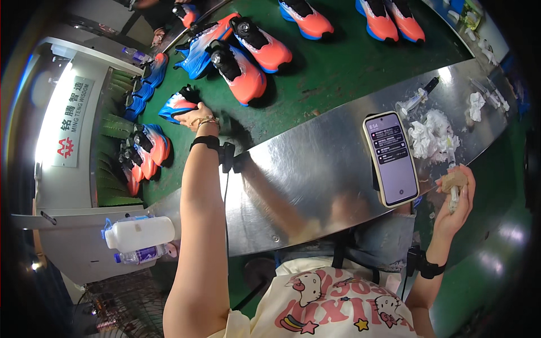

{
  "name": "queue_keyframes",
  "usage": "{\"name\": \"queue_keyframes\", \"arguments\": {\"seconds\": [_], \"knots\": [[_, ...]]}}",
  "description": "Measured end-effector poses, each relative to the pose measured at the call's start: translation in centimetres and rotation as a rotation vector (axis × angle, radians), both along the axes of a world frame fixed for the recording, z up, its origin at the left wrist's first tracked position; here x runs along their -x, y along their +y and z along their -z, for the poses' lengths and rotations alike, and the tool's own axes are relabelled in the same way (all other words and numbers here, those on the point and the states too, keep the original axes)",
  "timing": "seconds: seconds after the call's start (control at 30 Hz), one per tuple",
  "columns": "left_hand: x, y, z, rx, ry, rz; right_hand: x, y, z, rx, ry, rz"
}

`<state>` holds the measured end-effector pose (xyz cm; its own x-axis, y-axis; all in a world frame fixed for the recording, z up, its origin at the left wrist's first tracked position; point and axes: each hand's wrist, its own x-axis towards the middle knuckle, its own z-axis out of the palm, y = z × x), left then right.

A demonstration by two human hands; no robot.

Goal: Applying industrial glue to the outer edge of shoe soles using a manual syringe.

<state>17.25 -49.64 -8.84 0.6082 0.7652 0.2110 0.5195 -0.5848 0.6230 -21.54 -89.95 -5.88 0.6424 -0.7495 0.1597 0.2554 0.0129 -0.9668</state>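
At the far left, my left hand (195,116) is closed around a blue, white and coral sneaker (179,105) on the green surface. My right hand (457,198), off the near right end of the metal tabletop, is curled round a tan, rough lump (453,181). A narrow whitish piece (454,201) shows against the same palm; its kind is unclear. Just beyond those fingers lies a heap of crumpled white tissue (433,135). A phone (391,159) with a lit screen stands tilted on the metal, left of the right hand.
Several matching sneakers (243,79) stand across the green conveyor belt (321,90), with more on a rack (147,147) at left. A syringe (414,103) lies beyond the tissue on the metal tabletop (304,174). White bottle (141,233) and water bottle (141,254) are near left.
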Motion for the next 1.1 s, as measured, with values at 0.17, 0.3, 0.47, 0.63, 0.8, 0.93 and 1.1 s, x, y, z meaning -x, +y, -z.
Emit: {"name": "queue_keyframes", "arguments": {"seconds": [0.17, 0.3, 0.47, 0.63, 0.8, 0.93, 1.1], "knots": [[0.7, 1.7, -0.7, -0.074, 0.009, 0.013, 1.0, -0.1, -0.2, 0.004, -0.049, -0.021], [3.8, 1.4, -2.1, 0.084, -0.171, 0.084, 1.6, -1.0, -0.8, 0.028, -0.085, -0.007], [2.6, 11.3, 0.4, 0.282, -0.424, -0.053, 2.8, -1.2, -0.8, -0.005, -0.112, -0.004], [1.2, 24.1, 4.6, -0.932, 0.256, 0.728, 3.3, -0.6, -0.7, -0.122, -0.110, 0.005], [2.2, 24.0, 4.4, -1.263, 0.507, 0.620, 3.2, 0.0, -1.4, -0.079, -0.143, -0.016], [4.4, 17.4, 1.6, -0.838, 0.538, 0.449, 4.2, -0.7, -1.4, -0.052, -0.134, -0.042], [8.3, 8.1, -0.1, 0.358, 0.290, 0.770, 3.7, -0.9, -0.4, -0.107, -0.116, 0.015]]}}
